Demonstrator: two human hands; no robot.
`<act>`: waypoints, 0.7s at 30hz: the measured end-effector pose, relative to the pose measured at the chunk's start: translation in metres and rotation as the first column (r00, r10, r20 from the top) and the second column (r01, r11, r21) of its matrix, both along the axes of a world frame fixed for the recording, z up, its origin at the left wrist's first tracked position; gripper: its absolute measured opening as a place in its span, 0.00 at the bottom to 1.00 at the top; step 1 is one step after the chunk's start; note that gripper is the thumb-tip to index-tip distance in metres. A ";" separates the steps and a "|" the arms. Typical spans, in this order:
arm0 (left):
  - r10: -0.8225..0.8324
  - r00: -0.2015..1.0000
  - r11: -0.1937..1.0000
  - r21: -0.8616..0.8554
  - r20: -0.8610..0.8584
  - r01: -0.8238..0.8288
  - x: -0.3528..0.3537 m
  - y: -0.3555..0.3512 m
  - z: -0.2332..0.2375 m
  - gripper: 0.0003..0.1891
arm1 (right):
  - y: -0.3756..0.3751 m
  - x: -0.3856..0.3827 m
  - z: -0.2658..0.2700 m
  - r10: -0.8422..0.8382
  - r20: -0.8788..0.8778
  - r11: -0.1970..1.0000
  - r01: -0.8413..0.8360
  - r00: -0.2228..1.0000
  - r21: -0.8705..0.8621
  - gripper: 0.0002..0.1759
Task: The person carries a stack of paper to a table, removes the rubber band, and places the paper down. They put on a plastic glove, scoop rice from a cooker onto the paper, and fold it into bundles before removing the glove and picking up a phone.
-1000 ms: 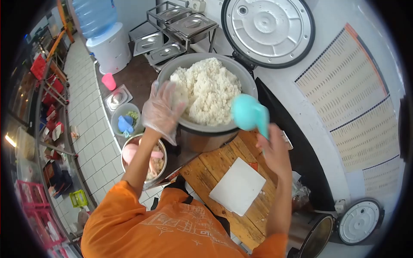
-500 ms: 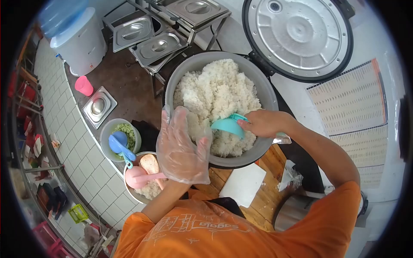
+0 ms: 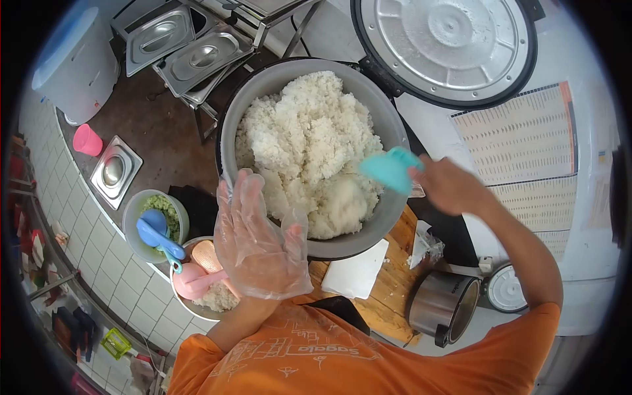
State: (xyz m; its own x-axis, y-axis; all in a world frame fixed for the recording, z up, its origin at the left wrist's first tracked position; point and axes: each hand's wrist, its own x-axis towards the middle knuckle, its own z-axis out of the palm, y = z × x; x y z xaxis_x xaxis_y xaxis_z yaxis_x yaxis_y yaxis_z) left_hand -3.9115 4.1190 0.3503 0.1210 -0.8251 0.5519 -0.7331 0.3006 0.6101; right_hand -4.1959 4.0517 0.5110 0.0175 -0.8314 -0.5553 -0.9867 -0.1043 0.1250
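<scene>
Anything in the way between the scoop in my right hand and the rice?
Nothing visible blocks the turquoise scoop in the right hand from the rice: the lid stands open, and the gloved left hand is at the opposite side of the pot.

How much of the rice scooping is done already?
The big lid is open, so that's done. The right hand holds the turquoise scoop near the pot's rim; the gloved left hand is at the pot too. Plenty is probably left: rice is heaped high, and the white sheet shows no rice pile.
</scene>
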 end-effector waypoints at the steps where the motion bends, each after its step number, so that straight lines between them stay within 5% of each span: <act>1: -0.014 0.999 0.999 -0.044 -0.032 0.012 -0.001 -0.001 -0.001 0.34 | 0.011 0.011 -0.010 -0.014 0.054 0.999 0.012 0.998 0.047 0.30; 7: 0.002 1.000 1.000 0.025 -0.023 -0.001 -0.007 0.003 0.009 0.34 | 0.010 0.067 -0.065 -0.138 0.152 0.954 0.090 0.979 0.286 0.33; 9: 0.021 0.999 0.999 0.038 0.044 -0.023 -0.007 0.002 0.009 0.34 | -0.004 0.083 -0.064 -0.179 0.032 0.831 0.133 0.983 0.540 0.36; 19: -0.075 0.981 0.968 0.249 0.180 0.028 -0.010 0.009 0.030 0.37 | -0.020 0.072 -0.075 -0.102 0.222 0.750 -0.071 0.970 0.657 0.38; 21: -0.070 0.975 0.969 0.248 0.213 0.016 -0.011 0.007 0.033 0.37 | -0.025 0.082 -0.073 0.019 0.200 0.791 -0.137 0.980 0.597 0.38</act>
